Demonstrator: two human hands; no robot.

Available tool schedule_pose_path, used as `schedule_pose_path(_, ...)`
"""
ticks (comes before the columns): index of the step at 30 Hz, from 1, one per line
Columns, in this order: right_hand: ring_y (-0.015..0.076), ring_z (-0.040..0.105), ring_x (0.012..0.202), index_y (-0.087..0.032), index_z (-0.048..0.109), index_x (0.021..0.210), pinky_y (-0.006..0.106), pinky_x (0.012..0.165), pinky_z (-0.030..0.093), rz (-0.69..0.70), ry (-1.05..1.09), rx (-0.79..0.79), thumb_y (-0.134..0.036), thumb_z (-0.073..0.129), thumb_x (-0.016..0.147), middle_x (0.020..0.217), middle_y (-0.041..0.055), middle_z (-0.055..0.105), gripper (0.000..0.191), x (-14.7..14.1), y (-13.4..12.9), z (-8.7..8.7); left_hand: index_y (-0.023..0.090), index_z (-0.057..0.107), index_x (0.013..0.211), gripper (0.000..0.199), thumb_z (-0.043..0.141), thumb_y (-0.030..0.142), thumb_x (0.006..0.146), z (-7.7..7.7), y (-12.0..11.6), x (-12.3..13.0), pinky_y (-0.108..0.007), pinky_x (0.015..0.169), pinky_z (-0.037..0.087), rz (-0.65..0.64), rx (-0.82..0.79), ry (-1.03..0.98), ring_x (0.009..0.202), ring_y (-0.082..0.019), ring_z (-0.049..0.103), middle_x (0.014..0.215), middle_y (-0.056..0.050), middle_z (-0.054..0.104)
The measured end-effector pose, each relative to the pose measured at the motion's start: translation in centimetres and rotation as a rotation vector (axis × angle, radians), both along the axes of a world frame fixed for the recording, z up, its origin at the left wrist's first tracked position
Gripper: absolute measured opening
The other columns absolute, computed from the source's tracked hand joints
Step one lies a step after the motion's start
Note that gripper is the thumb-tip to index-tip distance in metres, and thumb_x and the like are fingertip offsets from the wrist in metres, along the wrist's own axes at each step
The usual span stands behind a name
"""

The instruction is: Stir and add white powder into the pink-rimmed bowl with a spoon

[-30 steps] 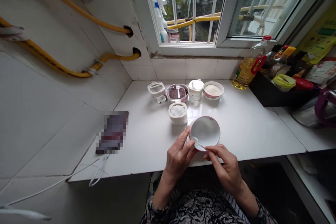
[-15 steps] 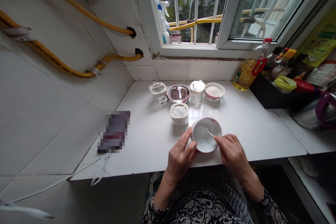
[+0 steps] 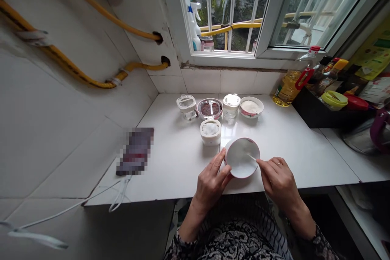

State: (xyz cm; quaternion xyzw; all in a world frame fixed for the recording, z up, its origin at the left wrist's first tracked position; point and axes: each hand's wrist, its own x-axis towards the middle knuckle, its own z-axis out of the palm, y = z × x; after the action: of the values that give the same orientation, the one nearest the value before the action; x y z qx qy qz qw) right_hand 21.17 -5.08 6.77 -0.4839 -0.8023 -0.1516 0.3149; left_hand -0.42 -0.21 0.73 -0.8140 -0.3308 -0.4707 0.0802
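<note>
A round white bowl (image 3: 242,157) with a pink-patterned rim sits near the front edge of the surface, just right of centre, and looks slightly tilted. Its inside is coated with a smooth, pale white mass, cream or fine powder, and I cannot tell which. The handle of a small white spoon (image 3: 251,157) slants in over the rim at 3 o'clock, with its tip over the white contents.

The person's left hand (image 3: 210,183) holds the bowl at 8 to 9 o'clock, its grip spread around the outside, with the fingers curled against the wall. The right hand (image 3: 277,180) sits at 3 to 4 o'clock, its grip pressed together in a pinch on the end of the spoon handle.

Beyond the bowl, taking 12 o'clock as away from the person, a square white container of white powder (image 3: 210,132) stands at 11 o'clock. Further out in a row are a clear lidded glass jar (image 3: 186,106), a glass dish of dark red paste (image 3: 209,108), a white-lidded jar (image 3: 231,103), and a small bowl of pale powder (image 3: 251,106). A bottle of yellow cooking oil (image 3: 288,88) stands at 1 o'clock beside a black tray of bottles (image 3: 319,115). At 9 o'clock lies a pixelated, unreadable object (image 3: 135,152) on the white surface (image 3: 173,170), below a barred window (image 3: 228,12).
</note>
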Motion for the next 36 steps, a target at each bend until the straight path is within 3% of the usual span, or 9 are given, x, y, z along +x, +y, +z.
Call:
schedule_pose_path(3,0.0184,0.054,0.064,-0.013,0.067,0.106,0.036,0.069,0.047,0.092,0.067,-0.091,-0.003,0.05,0.093,0.07,0.0041,0.067,0.024,-0.2,-0.7,0.1,0.018,0.062,0.094,0.004,0.062,0.022,0.095,0.0,0.0,-0.1,-0.037,0.094,0.062,-0.008,-0.009,0.004,0.12,-0.029,0.069,0.133,-0.021,0.067)
schedule_pose_path(9,0.0209,0.06,0.071,-0.016,0.065,0.116,0.038,0.071,0.049,0.073,0.052,-0.037,-0.002,0.046,0.092,0.082,0.0076,0.073,0.034,-0.6,-0.2,0.0,0.019,0.062,0.096,0.003,0.064,0.021,0.094,-0.1,0.0,-0.1,-0.038,0.092,0.063,-0.005,-0.023,0.0,0.121,-0.029,0.069,0.135,-0.02,0.066)
schedule_pose_path(14,0.0201,0.056,0.066,-0.015,0.067,0.11,0.038,0.07,0.049,0.144,0.036,-0.145,-0.001,0.046,0.09,0.072,0.0059,0.068,0.032,-0.9,-0.6,0.3,0.018,0.061,0.096,0.004,0.062,0.022,0.095,0.2,0.0,-0.1,-0.038,0.092,0.063,-0.005,-0.011,0.014,0.12,-0.029,0.069,0.131,-0.021,0.068)
schedule_pose_path(20,0.0211,0.061,0.076,-0.015,0.065,0.111,0.037,0.073,0.051,0.17,0.04,-0.065,0.0,0.044,0.093,0.087,0.0085,0.074,0.032,-1.7,0.1,0.4,0.018,0.063,0.096,0.004,0.063,0.021,0.094,0.2,0.0,-0.1,-0.037,0.093,0.063,-0.004,-0.014,-0.002,0.12,-0.03,0.069,0.13,-0.022,0.068)
schedule_pose_path(25,0.0201,0.061,0.073,-0.016,0.066,0.109,0.037,0.073,0.052,0.206,0.032,-0.128,0.001,0.044,0.092,0.082,0.0074,0.073,0.033,-1.2,0.2,0.5,0.019,0.062,0.096,0.003,0.063,0.021,0.094,0.1,-0.1,-0.1,-0.037,0.092,0.063,-0.009,-0.025,0.002,0.121,-0.029,0.069,0.135,-0.02,0.066)
schedule_pose_path(32,0.0193,0.062,0.068,-0.021,0.064,0.111,0.037,0.069,0.052,0.231,0.28,-0.198,-0.001,0.05,0.091,0.077,0.0041,0.071,0.031,-0.1,-2.1,1.7,0.019,0.063,0.097,0.006,0.065,0.019,0.092,-0.1,0.0,-0.2,-0.038,0.095,0.063,-0.021,-0.048,-0.013,0.123,-0.029,0.067,0.138,-0.019,0.064)
schedule_pose_path(36,0.0175,0.063,0.063,-0.022,0.066,0.106,0.033,0.064,0.052,0.2,0.394,-0.287,-0.006,0.05,0.093,0.069,0.001,0.067,0.027,0.2,-2.2,0.8,0.02,0.063,0.098,0.006,0.065,0.021,0.092,-0.1,0.0,-0.2,-0.038,0.094,0.063,-0.025,-0.063,-0.018,0.122,-0.028,0.067,0.141,-0.017,0.062)
